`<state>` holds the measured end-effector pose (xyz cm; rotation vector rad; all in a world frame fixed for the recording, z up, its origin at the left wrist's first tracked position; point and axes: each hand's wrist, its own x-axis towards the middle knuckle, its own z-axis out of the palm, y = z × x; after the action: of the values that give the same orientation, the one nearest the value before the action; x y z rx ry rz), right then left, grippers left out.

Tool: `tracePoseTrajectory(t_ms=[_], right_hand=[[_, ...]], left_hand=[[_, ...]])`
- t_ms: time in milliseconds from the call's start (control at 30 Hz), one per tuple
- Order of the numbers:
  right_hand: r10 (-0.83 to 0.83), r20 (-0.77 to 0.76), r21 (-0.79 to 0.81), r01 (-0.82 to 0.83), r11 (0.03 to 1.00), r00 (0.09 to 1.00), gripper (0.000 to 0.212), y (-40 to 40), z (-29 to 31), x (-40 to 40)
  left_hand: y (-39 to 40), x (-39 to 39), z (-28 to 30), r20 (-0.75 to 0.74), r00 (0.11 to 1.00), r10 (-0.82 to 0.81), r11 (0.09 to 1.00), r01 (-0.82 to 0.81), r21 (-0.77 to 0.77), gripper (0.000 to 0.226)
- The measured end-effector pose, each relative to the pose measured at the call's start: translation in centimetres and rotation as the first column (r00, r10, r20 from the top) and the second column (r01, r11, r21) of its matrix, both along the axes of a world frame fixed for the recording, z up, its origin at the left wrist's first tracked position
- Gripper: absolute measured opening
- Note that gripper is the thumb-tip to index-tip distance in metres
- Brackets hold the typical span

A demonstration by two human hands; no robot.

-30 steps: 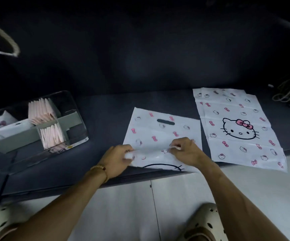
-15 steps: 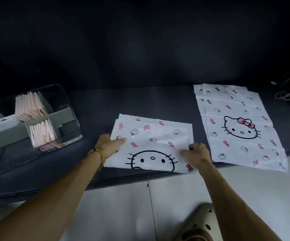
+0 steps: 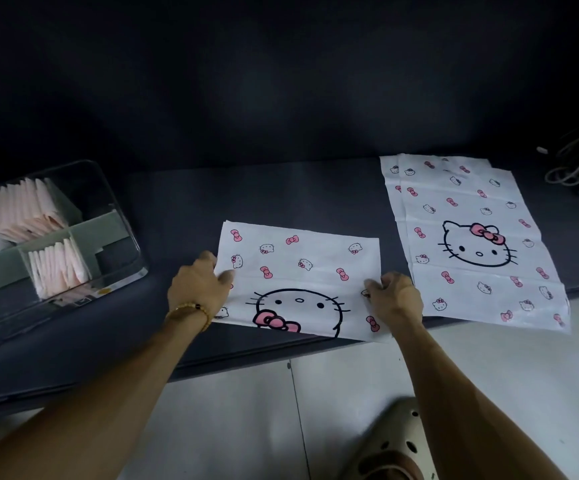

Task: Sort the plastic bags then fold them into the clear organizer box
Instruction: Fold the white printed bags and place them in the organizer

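— Head view, the only one there is: where does the folded bag (image 3: 300,271) lie from the person's hands?

— Between them. It rests flat on the dark mat (image 3: 184,202), its long axis running left to right across the person's front, the near edge hanging a little over the mat's front lip. The left hand (image 3: 198,289) sits on the bag's left short edge, the right hand (image 3: 393,296) on the right short edge, so neither is nearer; each has its own end.

— And how do the hands lie?

— The left hand's fingers are curled round the left edge, thumb on top of the plastic. The right hand looks to be pinching the right edge between thumb and fingers (the fingertips themselves are partly hidden, so how firm the pinch is cannot be told).

— So the coming move turns on that axis?

— Most likely. With a hand at each short end, another fold would probably bring one end across to the other, left to right or the reverse. The clear organizer box (image 3: 121,216) stands well apart to the left, nearer the left hand, already holding folded bags in its compartments.

— And the other bags?

— A flat stack of bags (image 3: 471,244) lies just beside the right hand, unfolded, its long axis running away from the person.
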<state>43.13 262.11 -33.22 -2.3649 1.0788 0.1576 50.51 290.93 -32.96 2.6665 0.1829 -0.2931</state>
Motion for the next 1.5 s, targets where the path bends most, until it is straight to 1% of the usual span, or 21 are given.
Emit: tracePoseTrajectory(t_ms=[67,100,167,200,267,333,500,533,567,600,633,667,700,767,800,867,933,1067,1167,1267,1500], right_hand=[[-0.022,-0.003,0.005,0.022,1.0,1.0,0.031,0.1,0.0,0.0],[-0.025,-0.007,0.007,0.025,1.0,1.0,0.031,0.1,0.1,0.0],[-0.025,-0.009,0.004,0.025,1.0,1.0,0.031,0.2,0.1,-0.1],[-0.022,-0.011,0.002,0.022,1.0,1.0,0.031,0.1,0.0,0.0],[-0.016,-0.014,0.005,0.016,1.0,1.0,0.031,0.0,-0.1,0.0],[-0.013,-0.013,0.005,0.013,1.0,1.0,0.03,0.1,-0.1,0.0],[0.016,-0.011,-0.032,-0.017,0.999,1.0,0.023,0.3,-0.1,-0.2],[0.014,-0.011,-0.056,-0.015,0.998,1.0,0.022,0.5,0.1,-0.3],[0.041,-0.015,-0.144,-0.043,0.989,0.999,0.023,0.7,0.4,-0.4],[0.117,-0.008,-0.287,-0.115,0.951,0.993,0.028,1.2,0.7,-0.5],[0.234,0.019,-0.427,-0.204,0.881,0.972,0.034,2.2,0.9,-0.7],[0.378,0.084,-0.518,-0.284,0.807,0.922,0.039,3.8,0.9,-0.6],[0.509,0.166,-0.538,-0.355,0.764,0.844,0.039,5.9,0.8,-0.6],[0.681,0.26,-0.422,-0.554,0.718,0.685,0.039,10.4,-0.2,-0.5],[0.708,0.256,-0.321,-0.633,0.705,0.659,0.043,12.2,-0.9,-0.6],[0.707,0.209,-0.188,-0.682,0.707,0.675,0.048,13.8,-2.1,-1.0],[0.734,0.124,-0.254,-0.693,0.674,0.668,0.053,12.8,-3.1,-1.4],[0.839,-0.05,-0.364,-0.792,0.49,0.542,0.066,8.8,-3.4,-2.8],[0.858,-0.153,-0.39,-0.827,0.404,0.491,0.068,5.3,-3.2,-4.0],[0.847,-0.192,-0.386,-0.832,0.399,0.495,0.062,2.0,-2.5,-5.4],[0.843,-0.126,-0.367,-0.814,0.451,0.523,0.059,0.1,-1.3,-7.4]], left_hand=[[-0.4,-0.5,0.3,0.124,0.987,-0.098,0.98,0.075,0.184,0.034],[-0.6,-0.8,0.3,0.191,0.964,-0.187,0.957,0.135,0.256,0.038],[-1.1,-1.6,0.2,0.293,0.869,-0.398,0.899,0.306,0.314,0.042],[-1.4,-2.1,-0.1,0.287,0.818,-0.499,0.859,0.421,0.292,0.042],[-2.0,-3.1,-1.2,0.203,0.744,-0.637,0.77,0.604,0.206,0.046],[-2.0,-3.8,-2.3,0.129,0.715,-0.688,0.724,0.662,0.194,0.052],[-0.9,-4.1,-3.5,0.093,0.659,-0.747,0.644,0.68,0.351,0.065],[-0.9,-4.2,-3.7,0.09,0.66,-0.746,0.64,0.673,0.37,0.066],[-0.9,-4.2,-3.7,0.082,0.665,-0.742,0.641,0.67,0.375,0.066],[-1.0,-4.2,-3.8,0.071,0.668,-0.74,0.641,0.671,0.373,0.066],[-1.0,-4.3,-3.9,0.069,0.669,-0.74,0.641,0.67,0.374,0.066],[-1.0,-4.3,-4.0,0.072,0.669,-0.74,0.64,0.667,0.381,0.066],[-1.0,-4.2,-4.0,0.069,0.669,-0.74,0.639,0.667,0.384,0.066],[-1.0,-4.2,-4.0,0.06,0.669,-0.741,0.637,0.672,0.377,0.067],[-1.0,-4.2,-4.0,0.062,0.669,-0.741,0.639,0.673,0.372,0.066],[-1.0,-4.2,-3.9,0.065,0.667,-0.742,0.639,0.676,0.366,0.065],[-1.1,-4.1,-3.8,0.07,0.661,-0.747,0.635,0.679,0.367,0.065],[-0.8,-4.0,-3.9,0.054,0.654,-0.754,0.623,0.687,0.374,0.069],[-0.8,-3.9,-4.1,0.048,0.661,-0.749,0.628,0.684,0.37,0.069],[-0.8,-3.8,-4.2,0.05,0.664,-0.746,0.634,0.687,0.355,0.069],[-0.8,-3.7,-4.1,0.066,0.668,-0.742,0.648,0.687,0.328,0.07]])
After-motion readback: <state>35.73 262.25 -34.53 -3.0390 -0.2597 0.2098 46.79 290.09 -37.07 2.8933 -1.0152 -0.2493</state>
